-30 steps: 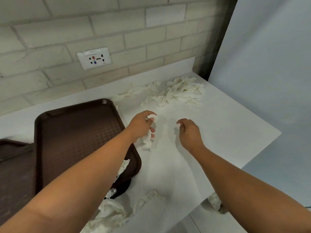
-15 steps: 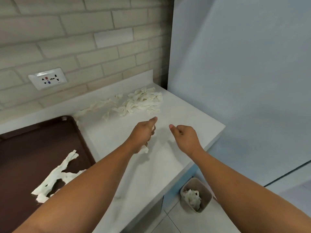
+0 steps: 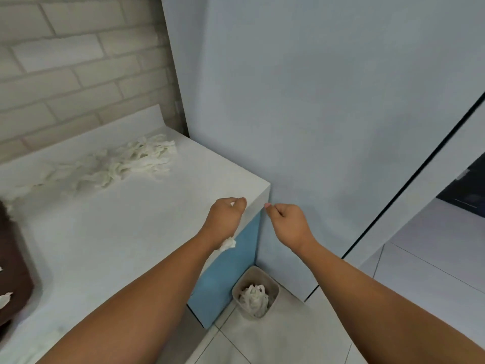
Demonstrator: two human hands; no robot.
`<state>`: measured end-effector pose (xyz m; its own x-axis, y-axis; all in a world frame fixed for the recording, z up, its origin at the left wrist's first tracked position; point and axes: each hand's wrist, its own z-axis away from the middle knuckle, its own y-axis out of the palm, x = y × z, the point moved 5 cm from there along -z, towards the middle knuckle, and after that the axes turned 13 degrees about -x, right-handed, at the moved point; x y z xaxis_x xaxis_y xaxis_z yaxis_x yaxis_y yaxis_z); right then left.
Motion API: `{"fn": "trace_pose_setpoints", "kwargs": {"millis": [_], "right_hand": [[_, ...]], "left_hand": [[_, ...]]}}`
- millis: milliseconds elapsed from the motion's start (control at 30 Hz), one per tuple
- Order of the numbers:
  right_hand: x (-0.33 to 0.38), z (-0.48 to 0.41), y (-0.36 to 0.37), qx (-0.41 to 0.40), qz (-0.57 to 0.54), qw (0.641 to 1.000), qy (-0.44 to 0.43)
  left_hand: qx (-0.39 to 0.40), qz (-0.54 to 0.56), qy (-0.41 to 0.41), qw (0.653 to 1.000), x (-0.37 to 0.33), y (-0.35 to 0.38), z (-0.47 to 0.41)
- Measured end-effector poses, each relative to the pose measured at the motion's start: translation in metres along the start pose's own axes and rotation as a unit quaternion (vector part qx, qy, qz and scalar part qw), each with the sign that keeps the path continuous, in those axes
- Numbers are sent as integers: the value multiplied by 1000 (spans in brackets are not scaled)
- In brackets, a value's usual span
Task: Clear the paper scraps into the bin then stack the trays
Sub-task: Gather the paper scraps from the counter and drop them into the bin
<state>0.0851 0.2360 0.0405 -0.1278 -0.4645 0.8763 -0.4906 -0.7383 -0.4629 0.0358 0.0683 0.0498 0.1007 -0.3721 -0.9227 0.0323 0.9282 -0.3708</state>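
White countertop (image 3: 118, 232) | left hand (image 3: 225, 216) clenched round white paper scrap (image 3: 227, 244) above counter corner | right hand (image 3: 286, 222) curled just beside, apart, contents unclear | beige square bin (image 3: 273, 285) on floor below, scraps (image 3: 254, 298) inside | brown plastic tray (image 3: 13, 271) far left

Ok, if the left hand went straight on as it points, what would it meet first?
Probably the pale blue-grey wall panel past the white countertop's corner; nothing else shows ahead of the left hand, though depth is unclear.

Pale brick wall (image 3: 65, 74), white counter (image 3: 131, 232), blue cabinet side (image 3: 228, 274), tiled floor (image 3: 288, 337).
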Motion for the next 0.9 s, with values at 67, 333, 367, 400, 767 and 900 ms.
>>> {"fn": "trace_pose_setpoints", "kwargs": {"millis": [67,333,367,400,767,900], "right_hand": [[-17,-2,-15,-4,-1,1000,15],[-81,3,-36,0,-3,997,73],[-87,5,-35,8,2,997,79],[-94,7,-33,19,10,996,85],[-237,21,30,115,23,956,269],[-305,31,67,153,59,940,298]], "left_hand": [[2,-18,1,1000,0,20,4],[46,-25,-32,998,22,77,15],[54,-29,-40,997,28,83,14],[61,-37,-47,996,36,89,13],[87,-101,-133,982,178,163,-26],[101,-152,-149,972,249,193,-37]]}}
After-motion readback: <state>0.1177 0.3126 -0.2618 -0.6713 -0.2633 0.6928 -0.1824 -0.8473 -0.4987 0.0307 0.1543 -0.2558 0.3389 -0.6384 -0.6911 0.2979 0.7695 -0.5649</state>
